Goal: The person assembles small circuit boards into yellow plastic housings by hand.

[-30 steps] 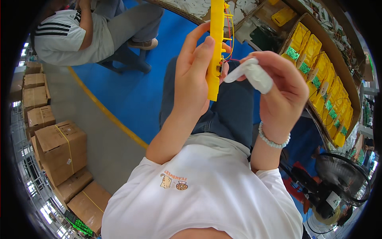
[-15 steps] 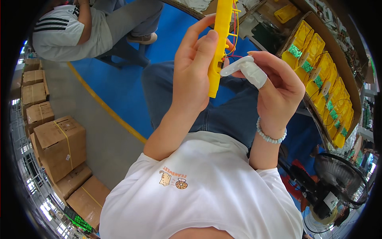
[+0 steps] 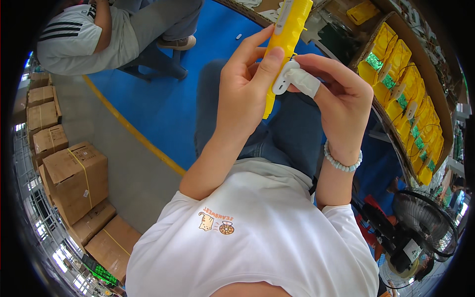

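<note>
My left hand is closed round a long yellow plastic housing, held tilted in front of my lap. A pale label runs along its upper side. Against the housing's lower part lies a small white oblong plastic piece with little openings in its end. Thumb and fingers of my right hand pinch this piece. White tape wraps the right thumb, and a pale bead bracelet circles that wrist. Whether the white piece is seated in the housing or only touching it, I cannot tell.
At the right stands a cardboard box with several yellow housings carrying green boards and wires. A black fan is below it. Cardboard cartons stack at the left. Another person sits at the upper left.
The yellow housing has turned and tilted, so its labelled side shows and the red and yellow wires are hidden. The white piece has turned and now lies against the housing.
</note>
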### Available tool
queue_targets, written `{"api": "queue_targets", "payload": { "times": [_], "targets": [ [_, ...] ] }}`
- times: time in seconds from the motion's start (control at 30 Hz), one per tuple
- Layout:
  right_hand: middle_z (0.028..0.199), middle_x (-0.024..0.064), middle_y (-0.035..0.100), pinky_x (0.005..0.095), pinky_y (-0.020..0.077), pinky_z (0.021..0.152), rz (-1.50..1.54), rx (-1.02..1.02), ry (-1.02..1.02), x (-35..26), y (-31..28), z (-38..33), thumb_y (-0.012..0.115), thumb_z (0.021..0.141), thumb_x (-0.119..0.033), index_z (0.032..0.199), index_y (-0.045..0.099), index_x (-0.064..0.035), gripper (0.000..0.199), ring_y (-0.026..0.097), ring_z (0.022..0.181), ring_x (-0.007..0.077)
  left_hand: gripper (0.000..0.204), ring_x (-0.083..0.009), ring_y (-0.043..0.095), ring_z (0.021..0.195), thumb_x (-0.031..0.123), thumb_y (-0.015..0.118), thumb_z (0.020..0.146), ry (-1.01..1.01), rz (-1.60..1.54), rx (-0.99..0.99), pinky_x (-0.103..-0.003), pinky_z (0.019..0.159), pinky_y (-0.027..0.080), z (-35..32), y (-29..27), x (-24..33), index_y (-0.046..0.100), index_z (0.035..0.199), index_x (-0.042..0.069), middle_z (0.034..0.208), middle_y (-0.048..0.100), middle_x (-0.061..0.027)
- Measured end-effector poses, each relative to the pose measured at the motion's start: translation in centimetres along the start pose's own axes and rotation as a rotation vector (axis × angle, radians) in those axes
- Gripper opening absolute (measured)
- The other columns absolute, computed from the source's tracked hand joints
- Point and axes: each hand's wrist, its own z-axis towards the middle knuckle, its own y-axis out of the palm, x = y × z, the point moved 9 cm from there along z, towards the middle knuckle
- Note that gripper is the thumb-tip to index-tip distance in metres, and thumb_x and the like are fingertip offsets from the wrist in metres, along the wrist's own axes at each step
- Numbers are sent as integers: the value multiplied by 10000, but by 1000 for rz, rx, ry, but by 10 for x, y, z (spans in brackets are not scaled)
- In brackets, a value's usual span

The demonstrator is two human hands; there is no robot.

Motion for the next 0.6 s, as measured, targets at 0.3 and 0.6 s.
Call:
{"api": "queue_targets", "payload": {
  "times": [0.3, 0.6],
  "targets": [
    [863, 109, 678, 239, 541, 656, 44, 35, 91, 10, -3, 1, 566, 787, 105, 993, 657, 67, 228, 651, 780, 137, 419, -87, 623, 842, 252, 590, 942, -42, 24, 7, -209, 688, 493, 2, 0, -8, 525, 1289, 28, 996, 642, -71],
    [847, 100, 678, 231, 535, 662, 97, -19, 217, 29, -5, 7, 602, 802, 49, 979, 644, 69, 183, 650, 758, 127, 393, -93, 609, 846, 227, 548, 963, -99, -27, 20, -216, 700, 480, 2, 0, -18, 491, 1297, 28, 996, 635, -78]
  ]
}}
